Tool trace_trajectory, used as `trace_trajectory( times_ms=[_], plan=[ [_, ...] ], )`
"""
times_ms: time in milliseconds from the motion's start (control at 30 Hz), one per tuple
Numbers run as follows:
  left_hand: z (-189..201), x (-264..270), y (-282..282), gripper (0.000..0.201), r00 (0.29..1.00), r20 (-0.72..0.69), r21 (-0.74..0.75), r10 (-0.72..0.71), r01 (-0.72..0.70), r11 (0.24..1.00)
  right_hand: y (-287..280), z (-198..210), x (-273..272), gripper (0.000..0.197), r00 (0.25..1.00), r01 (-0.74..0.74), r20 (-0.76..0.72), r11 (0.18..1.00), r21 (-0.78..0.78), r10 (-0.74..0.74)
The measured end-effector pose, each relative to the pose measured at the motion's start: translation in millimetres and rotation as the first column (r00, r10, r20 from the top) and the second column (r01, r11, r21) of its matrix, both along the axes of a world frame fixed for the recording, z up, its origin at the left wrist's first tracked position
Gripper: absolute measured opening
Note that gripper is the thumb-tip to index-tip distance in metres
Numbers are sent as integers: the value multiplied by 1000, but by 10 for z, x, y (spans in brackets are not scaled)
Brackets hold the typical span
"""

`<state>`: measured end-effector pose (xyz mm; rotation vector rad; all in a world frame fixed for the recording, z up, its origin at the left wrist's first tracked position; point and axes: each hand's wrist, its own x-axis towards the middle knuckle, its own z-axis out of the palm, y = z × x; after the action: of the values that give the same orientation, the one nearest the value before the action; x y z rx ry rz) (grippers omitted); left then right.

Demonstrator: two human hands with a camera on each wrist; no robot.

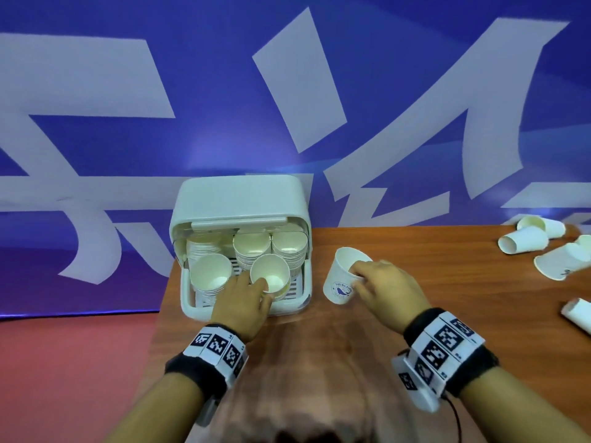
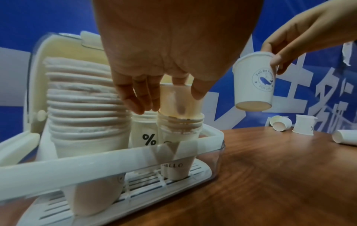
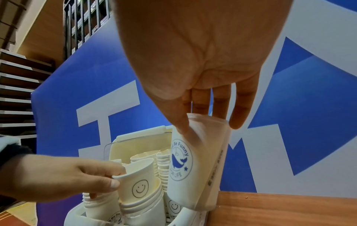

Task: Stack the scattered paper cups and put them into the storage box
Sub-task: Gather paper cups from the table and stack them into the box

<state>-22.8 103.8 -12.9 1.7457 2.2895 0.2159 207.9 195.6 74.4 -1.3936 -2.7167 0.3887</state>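
Observation:
The white storage box stands open at the table's left edge with several stacks of paper cups inside. My left hand pinches the rim of a smiley cup that sits partly down in the front right stack; the same cup shows in the right wrist view. My right hand holds a whale-logo cup by its rim, in the air just right of the box. Loose cups lie on their sides at the far right.
The wooden table ends just left of the box, with red floor below. A blue and white banner rises directly behind. Another loose cup lies at the right edge.

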Motion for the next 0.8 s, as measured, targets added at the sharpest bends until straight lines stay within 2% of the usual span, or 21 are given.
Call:
trace_trajectory(
  times_ms=[67,167,333,500,667,733,800],
  plan=[
    [-33,2,15,32,1000,-15,-33,3,-4,999,-17,-11,-42,15,1000,-5,-1,1000,3,5],
    [-91,34,37,39,1000,0,-4,-15,15,1000,-38,-14,-93,15,1000,-18,11,1000,12,18],
    [-162,56,56,37,999,-26,-138,19,-23,990,-49,-45,-165,16,1000,-29,5,1000,1,29],
    [-65,9,46,64,996,85,-220,4,15,975,-60,-74,-255,16,997,-82,-9,997,-12,82],
    [239,-73,-166,81,961,275,23,-20,15,1000,-102,-88,-498,16,954,-233,-187,972,37,236],
    [321,-82,-268,81,950,311,128,-38,-2,992,-114,-115,-639,18,938,-276,-205,960,42,279],
    [373,-100,-344,81,956,288,209,-59,-2,978,-116,-187,-755,16,932,-295,-211,955,39,297]
  ],
)
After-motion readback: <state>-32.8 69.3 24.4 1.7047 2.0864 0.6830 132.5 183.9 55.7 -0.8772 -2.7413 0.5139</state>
